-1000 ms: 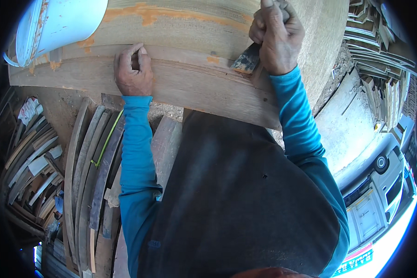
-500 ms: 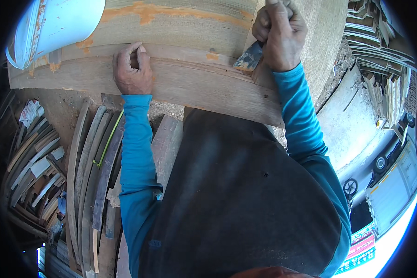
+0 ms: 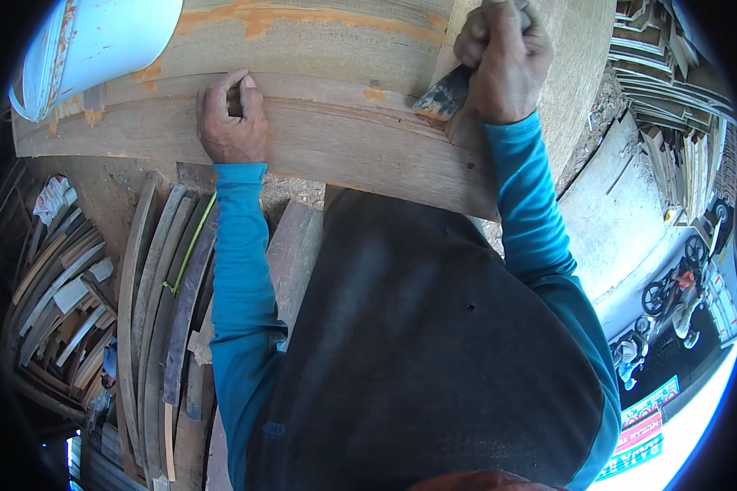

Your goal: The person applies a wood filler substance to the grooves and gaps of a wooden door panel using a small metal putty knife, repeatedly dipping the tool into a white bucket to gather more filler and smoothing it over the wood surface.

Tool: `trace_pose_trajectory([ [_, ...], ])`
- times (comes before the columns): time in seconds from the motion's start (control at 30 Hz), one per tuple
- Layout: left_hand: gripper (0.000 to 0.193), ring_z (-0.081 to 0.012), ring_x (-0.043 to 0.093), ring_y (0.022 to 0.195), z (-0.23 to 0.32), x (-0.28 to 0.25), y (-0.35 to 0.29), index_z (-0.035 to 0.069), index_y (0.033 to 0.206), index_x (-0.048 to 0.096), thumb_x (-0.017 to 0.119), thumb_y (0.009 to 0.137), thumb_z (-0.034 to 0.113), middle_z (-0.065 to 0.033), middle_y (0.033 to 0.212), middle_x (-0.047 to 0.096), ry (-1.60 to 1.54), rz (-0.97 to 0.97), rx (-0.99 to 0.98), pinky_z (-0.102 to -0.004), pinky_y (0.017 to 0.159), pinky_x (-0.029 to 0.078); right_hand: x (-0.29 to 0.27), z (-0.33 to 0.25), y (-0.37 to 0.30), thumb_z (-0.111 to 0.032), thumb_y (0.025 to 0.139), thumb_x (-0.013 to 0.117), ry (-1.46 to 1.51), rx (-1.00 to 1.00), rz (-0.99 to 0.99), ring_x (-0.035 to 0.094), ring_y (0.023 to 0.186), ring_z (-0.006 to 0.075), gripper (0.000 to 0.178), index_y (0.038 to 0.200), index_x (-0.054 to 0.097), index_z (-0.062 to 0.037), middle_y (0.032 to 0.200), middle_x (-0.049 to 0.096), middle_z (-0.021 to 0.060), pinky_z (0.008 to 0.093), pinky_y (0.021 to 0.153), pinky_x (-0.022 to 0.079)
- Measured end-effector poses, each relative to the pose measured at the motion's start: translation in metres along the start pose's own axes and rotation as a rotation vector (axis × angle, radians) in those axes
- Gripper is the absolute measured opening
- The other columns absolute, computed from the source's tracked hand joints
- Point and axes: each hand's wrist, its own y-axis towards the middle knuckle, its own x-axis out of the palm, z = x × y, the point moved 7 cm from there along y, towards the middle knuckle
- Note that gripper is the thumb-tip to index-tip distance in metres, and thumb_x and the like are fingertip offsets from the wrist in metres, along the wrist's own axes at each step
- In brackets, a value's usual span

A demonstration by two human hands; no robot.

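Note:
A wooden panel, perhaps a door, lies across the top of the view, with orange filler smeared along its joints. My right hand is closed around a putty knife. The knife's stained blade points down and left, its edge against the wood at a joint near an orange patch. My left hand rests on the panel's near board, fingers curled and the thumb meeting a fingertip. Whatever it may hold is hidden.
A white bucket with orange stains lies tipped on the panel at the upper left. Long boards and stacked offcuts lie at the lower left. More stacked wood is at the upper right. Motorbikes show beyond the concrete.
My right hand has shifted slightly right and turned, while the blade's edge stays near the same joint. My left hand has barely moved. In the background, a vehicle has gone and motorbikes show.

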Motion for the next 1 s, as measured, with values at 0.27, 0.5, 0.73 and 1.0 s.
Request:
trace_pose_trajectory([
  [0.27, 0.017, -0.0187, 0.068, 0.083, 0.005, -0.001, 0.001, 0.007, 0.111, 0.076, 0.072, 0.096, 0.016, -0.0081, 0.099, 0.068, -0.004, 0.001, -0.011, -0.0333, 0.073, 0.056, -0.008, -0.006, 0.004, -0.036, 0.103, 0.069, 0.048, -0.021, 0.080, 0.041, 0.047, 0.0072, 0.034, 0.086, 0.050, -0.0139, 0.065, 0.049, -0.0011, 0.0249, 0.043, 0.036],
  [0.5, 0.018, -0.0195, 0.068, 0.084, 0.001, 0.000, -0.001, 0.006, 0.111, 0.076, 0.072, 0.096, 0.016, -0.0086, 0.098, 0.068, -0.011, -0.003, -0.025, -0.0337, 0.074, 0.056, -0.014, -0.007, 0.003, -0.036, 0.105, 0.066, 0.029, -0.054, 0.096, 0.039, 0.047, 0.0069, 0.036, 0.083, 0.048, -0.0148, 0.063, 0.046, -0.0026, 0.0248, 0.043, 0.034],
  [0.73, 0.017, -0.0196, 0.069, 0.084, 0.004, 0.000, 0.001, 0.007, 0.110, 0.076, 0.072, 0.096, 0.017, -0.0084, 0.098, 0.068, -0.004, 0.001, 0.005, -0.0335, 0.072, 0.056, -0.008, 0.007, -0.011, -0.028, 0.107, 0.063, 0.058, 0.035, 0.029, 0.044, 0.050, 0.0087, 0.028, 0.086, 0.052, -0.0126, 0.066, 0.049, -0.0003, 0.0260, 0.045, 0.038],
  [1.0, 0.017, -0.0189, 0.069, 0.082, 0.000, -0.001, 0.002, 0.008, 0.109, 0.076, 0.073, 0.096, 0.017, -0.0073, 0.096, 0.069, 0.022, 0.017, 0.040, -0.0337, 0.072, 0.056, -0.004, -0.024, 0.009, -0.030, 0.107, 0.061, 0.176, 0.006, -0.057, 0.041, 0.051, 0.0105, 0.026, 0.088, 0.056, -0.0138, 0.068, 0.049, -0.0006, 0.0259, 0.049, 0.037],
])
